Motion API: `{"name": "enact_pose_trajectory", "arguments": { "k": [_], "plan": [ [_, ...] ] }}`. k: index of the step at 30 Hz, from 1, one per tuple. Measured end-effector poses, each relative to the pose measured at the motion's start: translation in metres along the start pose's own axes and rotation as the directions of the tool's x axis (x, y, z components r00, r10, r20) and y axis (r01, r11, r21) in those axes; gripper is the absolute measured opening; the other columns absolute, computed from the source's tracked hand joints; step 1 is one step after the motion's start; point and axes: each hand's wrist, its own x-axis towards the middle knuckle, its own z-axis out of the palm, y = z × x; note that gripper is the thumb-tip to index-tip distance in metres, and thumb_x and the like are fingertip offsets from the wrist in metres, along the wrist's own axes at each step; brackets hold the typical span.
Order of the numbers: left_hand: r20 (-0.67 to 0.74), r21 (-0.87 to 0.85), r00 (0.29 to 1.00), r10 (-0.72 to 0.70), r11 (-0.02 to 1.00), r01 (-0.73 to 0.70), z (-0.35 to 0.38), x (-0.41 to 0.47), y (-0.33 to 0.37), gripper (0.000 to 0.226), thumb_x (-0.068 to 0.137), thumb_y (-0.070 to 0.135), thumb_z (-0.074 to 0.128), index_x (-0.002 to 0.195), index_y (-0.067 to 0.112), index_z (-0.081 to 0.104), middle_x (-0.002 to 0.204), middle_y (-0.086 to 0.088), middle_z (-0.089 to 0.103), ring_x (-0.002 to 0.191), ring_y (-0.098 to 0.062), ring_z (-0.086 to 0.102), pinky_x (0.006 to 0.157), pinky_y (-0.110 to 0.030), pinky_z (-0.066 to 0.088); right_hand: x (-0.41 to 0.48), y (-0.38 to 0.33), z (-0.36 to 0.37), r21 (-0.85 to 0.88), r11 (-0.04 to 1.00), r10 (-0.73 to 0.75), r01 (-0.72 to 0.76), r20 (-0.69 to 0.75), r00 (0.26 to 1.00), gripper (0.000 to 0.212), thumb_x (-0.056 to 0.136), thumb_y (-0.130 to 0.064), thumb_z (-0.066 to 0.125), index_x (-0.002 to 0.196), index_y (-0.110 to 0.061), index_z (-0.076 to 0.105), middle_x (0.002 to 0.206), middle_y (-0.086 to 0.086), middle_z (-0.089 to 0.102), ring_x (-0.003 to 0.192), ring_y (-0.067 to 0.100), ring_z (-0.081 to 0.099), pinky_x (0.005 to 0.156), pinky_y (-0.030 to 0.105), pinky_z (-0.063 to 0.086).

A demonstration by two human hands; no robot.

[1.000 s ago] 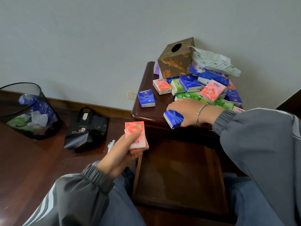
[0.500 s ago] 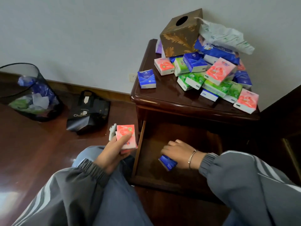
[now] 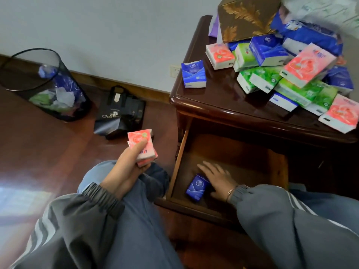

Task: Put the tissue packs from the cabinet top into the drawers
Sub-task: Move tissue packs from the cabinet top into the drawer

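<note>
Head view looks down over our two grey-sleeved arms. At the upper left of the frame we see a black mesh wastebasket on the dark wooden floor, with crumpled wrappers inside. Right of it, by the skirting, a black bag slumps on the floor. Just below the bag, near the middle of the frame, our left hand grasps two pink tissue packs stacked one on the other, thumb pressed across the top one and fingers curled beneath. They are held in the air above our knee, left of the cabinet. Further right the drawer stands pulled out, and a blue tissue pack lies flat on its floor near the lower left corner. Our right hand is inside the drawer just beside that pack, released, fingers stretched out and spread. It is blurred, so we cannot tell whether it touches the pack. A thin bracelet circles that wrist. Above the drawer, the cabinet top carries a lone blue pack near its left edge. At the upper right sits a heap of tissue packs in green, blue and pink, with a brown leaf-patterned tissue box at the back.
</note>
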Motion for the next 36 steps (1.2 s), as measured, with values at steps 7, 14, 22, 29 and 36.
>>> {"name": "enact_pose_trajectory", "arguments": {
  "k": [7,14,22,29,36],
  "plan": [
    [-0.053,0.038,0.998,0.016,0.999,-0.014,0.009,0.015,0.008,0.034,0.086,0.042,0.063,0.11,0.018,0.061,0.08,0.004,0.072,0.068,-0.007,0.07,0.054,-0.018,0.052,0.0,-0.011,-0.009,0.841,0.351,0.5,-0.412,0.204,0.841,0.056,0.087,-0.008,0.059,0.139,-0.005,0.037,0.123,0.017,0.057,0.113,0.03,0.056,0.074,0.029,0.045],
    [-0.062,0.063,0.998,0.012,0.998,-0.009,0.011,0.021,0.009,0.058,0.068,0.052,0.072,0.116,0.021,0.061,0.082,0.006,0.073,0.074,-0.006,0.071,0.059,-0.021,0.053,0.009,-0.04,-0.012,0.911,-0.036,0.388,-0.412,0.392,0.834,0.037,0.095,-0.017,0.048,0.129,-0.003,0.044,0.135,0.018,0.05,0.112,0.034,0.054,0.095,0.045,0.044],
    [-0.044,0.078,0.999,0.028,0.997,-0.024,0.011,0.024,0.005,0.06,0.069,0.052,0.069,0.12,0.021,0.061,0.085,0.005,0.071,0.071,-0.006,0.069,0.054,-0.018,0.05,0.021,-0.072,-0.02,0.921,-0.092,0.255,-0.378,0.389,0.885,0.043,0.097,-0.025,0.047,0.133,-0.003,0.04,0.129,0.018,0.051,0.117,0.036,0.053,0.087,0.039,0.049],
    [-0.058,0.131,0.998,0.036,0.991,-0.028,0.011,0.024,0.002,0.052,0.078,0.05,0.067,0.121,0.021,0.059,0.094,0.002,0.071,0.083,-0.01,0.07,0.06,-0.02,0.052,0.024,-0.059,-0.007,0.817,0.452,0.248,-0.358,0.271,0.93,0.06,0.091,-0.021,0.057,0.144,-0.01,0.029,0.141,0.013,0.047,0.124,0.029,0.049,0.098,0.038,0.043],
    [-0.064,0.143,0.997,0.039,0.989,-0.03,0.011,0.024,0.0,0.06,0.073,0.052,0.07,0.122,0.02,0.056,0.1,-0.001,0.071,0.09,-0.014,0.07,0.06,-0.02,0.052,0.038,-0.058,0.005,0.637,0.758,0.127,-0.14,0.067,0.99,0.06,0.08,-0.021,0.071,0.134,-0.009,0.046,0.129,0.012,0.058,0.115,0.026,0.056,0.096,0.034,0.047]
  ]
}}
